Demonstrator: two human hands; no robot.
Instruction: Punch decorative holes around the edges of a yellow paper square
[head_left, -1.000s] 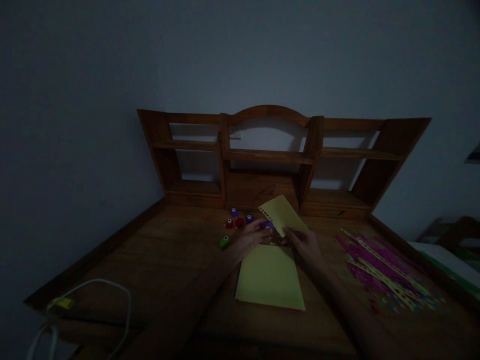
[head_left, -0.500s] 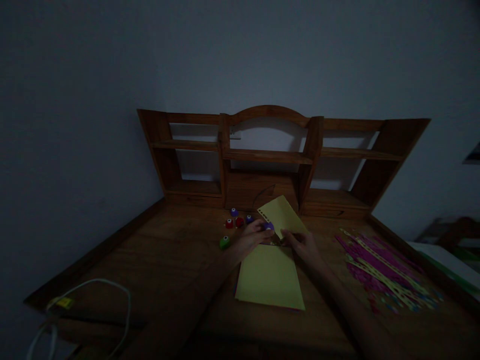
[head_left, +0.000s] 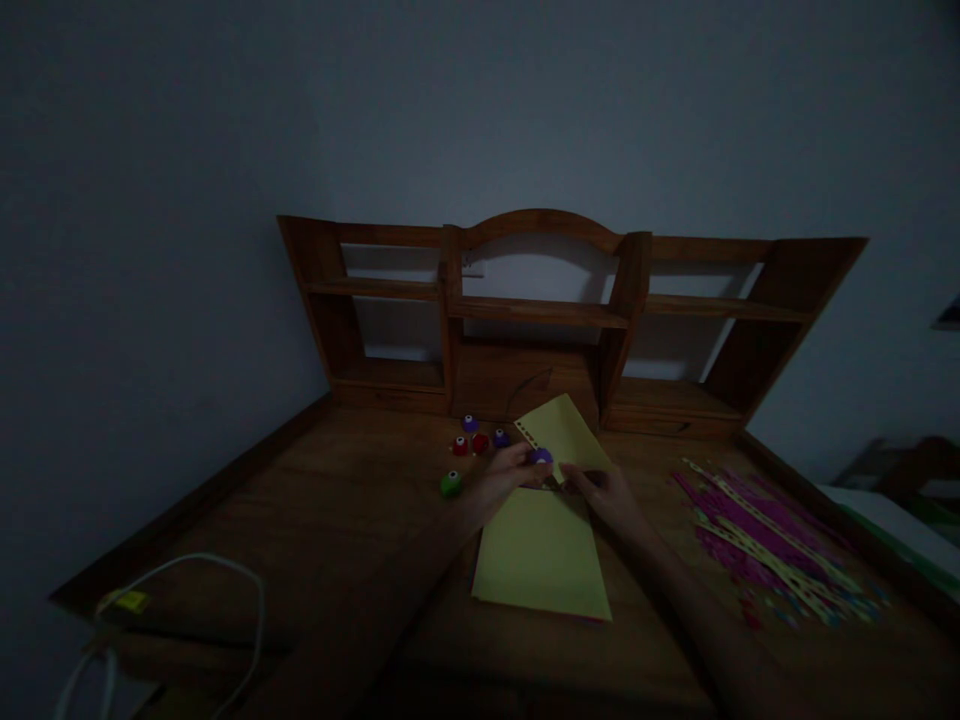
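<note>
My left hand (head_left: 513, 470) is closed around a small purple craft punch (head_left: 540, 457), which sits at the edge of a yellow sheet of paper (head_left: 564, 425). A row of punched holes runs along that sheet's left edge. With fingers pinched, my right hand (head_left: 600, 488) grips the sheet's near edge. Below both hands lies a stack of yellow paper (head_left: 541, 555), a sliver of another colour showing under it. Left of my left hand are a green punch (head_left: 451, 484), a red punch (head_left: 460, 446), a second red one (head_left: 480, 441) and two purple ones (head_left: 469, 424).
On the right of the wooden desk (head_left: 322, 490) is a loose heap of magenta and yellow punched strips (head_left: 772, 540). A wooden shelf unit (head_left: 536, 312) stands along the back. A white cable (head_left: 259, 600) and a yellow object (head_left: 133, 602) are at the front left.
The hands, punch and sheet stay close together and have barely shifted. The purple punch shows slightly more above my left fingers. The whole view has moved a little.
</note>
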